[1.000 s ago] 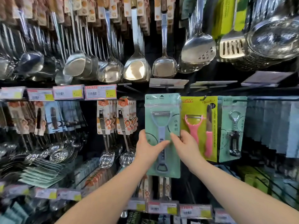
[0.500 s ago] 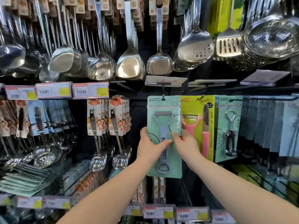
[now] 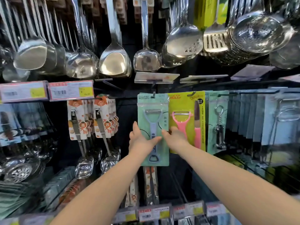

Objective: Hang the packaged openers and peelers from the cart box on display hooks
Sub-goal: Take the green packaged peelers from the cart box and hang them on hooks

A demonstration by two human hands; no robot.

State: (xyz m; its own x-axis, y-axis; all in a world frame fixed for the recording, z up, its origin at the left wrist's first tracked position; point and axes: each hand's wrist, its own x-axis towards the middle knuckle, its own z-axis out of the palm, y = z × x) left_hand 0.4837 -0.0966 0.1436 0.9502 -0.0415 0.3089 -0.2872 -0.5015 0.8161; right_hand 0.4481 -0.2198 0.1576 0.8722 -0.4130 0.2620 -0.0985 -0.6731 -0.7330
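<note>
A mint-green card pack with a blue peeler-opener (image 3: 153,104) hangs with its top hole on a black display hook (image 3: 153,94), at the middle of the rack. My left hand (image 3: 140,141) pinches the pack's left edge, thumb lying across the front. My right hand (image 3: 176,141) pinches its right edge, thumb on the front and fingers over the neighbouring yellow pack (image 3: 186,103) with a pink peeler and knife. A green pack with a metal opener (image 3: 217,120) hangs further right. The cart box is out of view.
Steel ladles and spatulas (image 3: 115,62) hang in a row above, with strainers (image 3: 259,31) at the upper right. Carded skimmers (image 3: 78,120) hang to the left under price labels (image 3: 71,90). Grey packs (image 3: 253,114) fill the right hooks. More price labels (image 3: 154,214) line the lower rail.
The green pack rose from below the hook and slid onto it, and now hangs beside the yellow pack. Both hands stayed on its lower half and moved deeper toward the rack.
</note>
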